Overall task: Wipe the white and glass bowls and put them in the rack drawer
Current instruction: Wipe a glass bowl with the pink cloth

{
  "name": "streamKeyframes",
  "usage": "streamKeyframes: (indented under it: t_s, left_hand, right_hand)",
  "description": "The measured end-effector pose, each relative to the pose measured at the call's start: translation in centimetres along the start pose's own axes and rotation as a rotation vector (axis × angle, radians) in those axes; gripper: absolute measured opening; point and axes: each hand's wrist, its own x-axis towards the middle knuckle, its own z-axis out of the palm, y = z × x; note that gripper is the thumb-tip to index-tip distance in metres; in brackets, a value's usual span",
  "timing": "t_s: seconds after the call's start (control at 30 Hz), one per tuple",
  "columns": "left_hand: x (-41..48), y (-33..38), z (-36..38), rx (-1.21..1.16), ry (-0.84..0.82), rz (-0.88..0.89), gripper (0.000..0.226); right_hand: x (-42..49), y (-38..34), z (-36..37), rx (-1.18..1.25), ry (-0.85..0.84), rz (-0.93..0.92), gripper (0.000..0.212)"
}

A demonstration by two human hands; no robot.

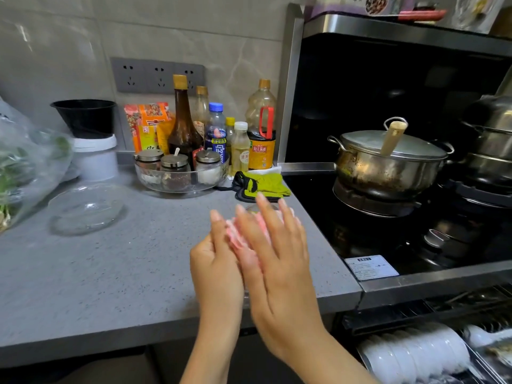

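Both hands meet above the counter's front right part. My left hand (214, 261) grips a small glass bowl (261, 208) held on edge; only a bit of its clear rim shows above the fingers. A pink cloth (238, 239) is sandwiched between the hands. My right hand (273, 253) lies flat against it with straight, spread fingers. A second, wider glass bowl (86, 209) sits on the grey counter at the left. Several white bowls (415, 353) stand in the open rack drawer (368, 363) at the lower right.
A tray of spice jars (180, 173), bottles (184, 126) and a green oven mitt (261, 185) line the back of the counter. A bag of greens (25, 162) lies at the left. A lidded steel pot (388, 159) stands on the black stove to the right.
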Motion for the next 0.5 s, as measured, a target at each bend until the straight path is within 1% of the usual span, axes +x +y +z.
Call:
streamKeyframes:
  t_s: [0.03,0.1,0.2,0.23,0.27,0.3,0.4,0.43,0.5]
  left_hand:
    - [-0.2,0.0,0.2,-0.002,-0.005,-0.015,0.060]
    - [-0.6,0.3,0.3,0.015,0.011,-0.016,0.061]
    - [-0.7,0.9,-0.1,-0.009,0.098,-0.009,0.058]
    - [-0.6,1.0,-0.2,-0.020,0.111,-0.014,0.059]
    - [-0.6,1.0,-0.4,-0.028,0.111,-0.011,0.060]
    - [-0.4,1.0,-0.4,-0.029,0.101,0.000,0.060]
    - [-0.4,0.9,-0.2,-0.012,-0.005,0.036,0.066]
    - [-0.5,0.9,-0.1,0.003,-0.036,0.045,0.068]
    - [-0.7,1.1,-0.3,0.009,-0.089,0.062,0.066]
  right_hand:
    - [0.3,0.2,0.0,-0.040,0.019,-0.025,0.047]
    - [1.3,0.9,-0.3,0.011,0.008,-0.013,0.046]
    - [2.1,2.2,-1.1,0.318,0.003,0.151,0.048]
    - [2.0,2.2,-1.3,0.378,0.007,0.192,0.050]
    - [1.7,1.8,-1.3,0.385,-0.007,0.195,0.049]
    - [1.4,1.3,-1.2,0.325,-0.023,0.157,0.048]
    - [1.1,0.2,-0.7,0.003,-0.002,-0.080,0.043]
    - [1.5,0.3,-0.8,-0.026,0.014,-0.110,0.041]
    - [2.6,0.8,-1.3,0.073,0.000,-0.048,0.037]
